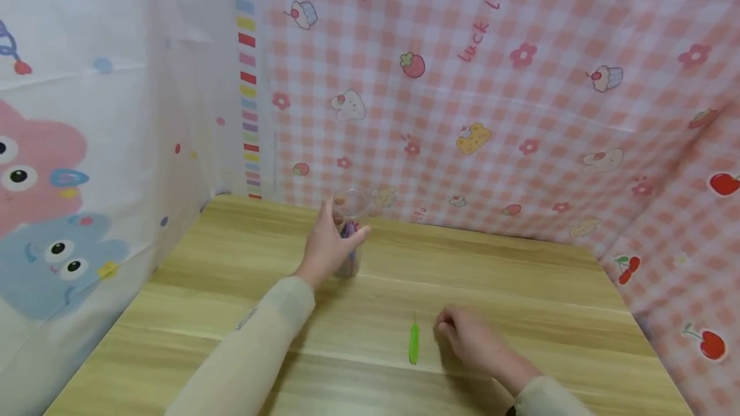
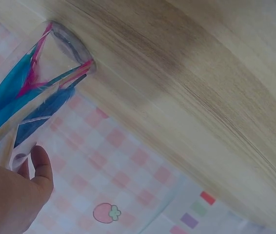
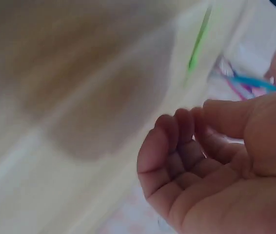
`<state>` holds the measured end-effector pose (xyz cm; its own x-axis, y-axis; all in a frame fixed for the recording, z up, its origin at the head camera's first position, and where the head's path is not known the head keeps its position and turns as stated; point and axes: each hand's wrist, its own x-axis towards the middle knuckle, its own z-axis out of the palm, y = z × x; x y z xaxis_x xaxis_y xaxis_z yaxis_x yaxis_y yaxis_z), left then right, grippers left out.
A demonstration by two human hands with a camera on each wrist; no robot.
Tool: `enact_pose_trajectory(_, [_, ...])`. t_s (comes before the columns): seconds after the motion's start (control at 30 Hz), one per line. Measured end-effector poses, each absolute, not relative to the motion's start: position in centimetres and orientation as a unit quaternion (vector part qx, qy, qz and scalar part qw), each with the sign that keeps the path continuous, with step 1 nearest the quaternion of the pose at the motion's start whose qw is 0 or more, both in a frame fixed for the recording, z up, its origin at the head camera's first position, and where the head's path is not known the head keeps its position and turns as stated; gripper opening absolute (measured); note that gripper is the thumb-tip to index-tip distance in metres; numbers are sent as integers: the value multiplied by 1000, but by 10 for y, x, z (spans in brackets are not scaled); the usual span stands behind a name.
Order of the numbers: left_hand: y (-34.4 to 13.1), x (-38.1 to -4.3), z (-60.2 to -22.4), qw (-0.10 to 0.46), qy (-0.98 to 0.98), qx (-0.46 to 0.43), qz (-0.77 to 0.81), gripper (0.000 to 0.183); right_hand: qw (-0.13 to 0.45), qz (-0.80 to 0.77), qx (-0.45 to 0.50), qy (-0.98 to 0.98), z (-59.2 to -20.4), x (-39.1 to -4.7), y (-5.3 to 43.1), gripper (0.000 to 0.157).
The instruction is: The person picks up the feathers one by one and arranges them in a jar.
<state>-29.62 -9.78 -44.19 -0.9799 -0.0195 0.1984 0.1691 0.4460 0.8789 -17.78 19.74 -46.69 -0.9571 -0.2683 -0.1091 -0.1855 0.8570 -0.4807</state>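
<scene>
My left hand holds a clear plastic cup near the back of the table, fingers and thumb around its side. Inside the cup, slim blue pieces with pink and pale strips stand at a slant; their kind is hard to tell. A slim bright green feather-like piece with a thin tip lies on the table. Just right of it is my right hand, its fingers loosely curled. In the right wrist view, nothing shows in that hand, and the green piece lies apart from it.
The wood-grain table meets a pink checked cloth at its back. A white cloth with cartoon figures hangs on the left, and a cherry-print cloth borders the right edge.
</scene>
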Motion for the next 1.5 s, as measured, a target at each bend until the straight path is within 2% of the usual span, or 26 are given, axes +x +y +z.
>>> enact_pose_trajectory(0.07, [-98, -296, -441, 84, -845, -43, -527, 88, 72, -227, -127, 963, -463, -174, 203, 22])
enact_pose_trajectory(0.17, [-99, -296, -439, 82, -843, -42, -530, 87, 54, -179, -198, 962, -466, -166, 205, 54])
enact_pose_trajectory(0.23, [-101, -296, -438, 85, -842, -43, -531, 86, 32, -144, -265, 953, -471, -163, 201, 66])
enact_pose_trajectory(0.37, [-101, -297, -438, 98, -846, -48, -521, 85, -31, -92, -366, 925, -485, -171, 190, 56])
enact_pose_trajectory(0.57, [-99, -296, -438, 95, -845, -50, -524, 83, -164, 24, -476, 864, -496, -178, 177, 21])
enact_pose_trajectory(0.7, [-99, -297, -437, 104, -842, -52, -527, 83, -253, 74, -503, 823, -504, -177, 172, 10])
enact_pose_trajectory(0.77, [-98, -297, -437, 106, -843, -53, -525, 84, -264, 64, -498, 824, -506, -176, 171, 8])
enact_pose_trajectory(0.83, [-97, -297, -437, 104, -845, -51, -521, 85, -252, 35, -487, 835, -506, -175, 172, 9])
enact_pose_trajectory(0.9, [-97, -296, -438, 100, -847, -48, -521, 86, -210, -5, -470, 857, -501, -175, 174, 13])
enact_pose_trajectory(1.1, [-96, -295, -439, 98, -844, -48, -525, 88, 36, -113, -389, 914, -473, -181, 190, 34])
enact_pose_trajectory(1.2, [-97, -295, -439, 97, -845, -50, -524, 88, 99, -121, -391, 907, -467, -185, 196, 36])
enact_pose_trajectory(1.27, [-96, -295, -439, 95, -845, -49, -524, 87, 99, -120, -400, 903, -468, -187, 198, 35])
enact_pose_trajectory(1.33, [-96, -295, -440, 94, -846, -49, -523, 87, 74, -120, -413, 900, -472, -188, 200, 31])
enact_pose_trajectory(1.5, [-97, -295, -440, 92, -844, -51, -526, 85, -53, -98, -459, 881, -486, -190, 200, 17])
